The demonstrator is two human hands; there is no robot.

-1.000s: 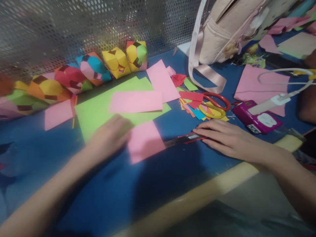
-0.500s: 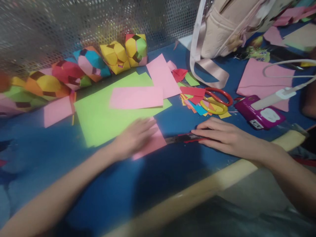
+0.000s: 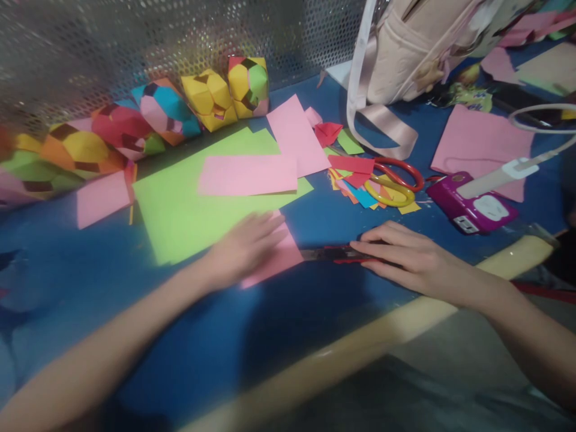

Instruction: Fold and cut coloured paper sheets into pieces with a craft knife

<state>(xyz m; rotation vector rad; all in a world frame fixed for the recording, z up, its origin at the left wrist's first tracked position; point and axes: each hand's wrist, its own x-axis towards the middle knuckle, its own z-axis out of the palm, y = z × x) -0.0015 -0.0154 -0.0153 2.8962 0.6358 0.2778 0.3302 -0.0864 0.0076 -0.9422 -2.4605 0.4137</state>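
Note:
My left hand [image 3: 245,246] lies flat, fingers stretched out, on a small pink paper square [image 3: 281,258] on the blue table [image 3: 252,342]. My right hand [image 3: 407,255] rests with fingers extended on a red and black utility knife [image 3: 335,254] that lies just right of the pink square. A large green sheet [image 3: 189,204] sits behind my left hand, with a pink strip [image 3: 247,175] and another pink sheet [image 3: 297,135] on top of it.
A row of coloured folded-paper balls [image 3: 166,111] lines the perforated metal wall. Red and yellow scissors [image 3: 396,183] lie among paper scraps. A magenta phone [image 3: 470,207] with white cable, a pink sheet [image 3: 481,144] and a beige backpack [image 3: 418,48] sit at the right.
My left hand slid right from the green sheet onto the small pink square and now covers most of it. My right hand stayed on the knife.

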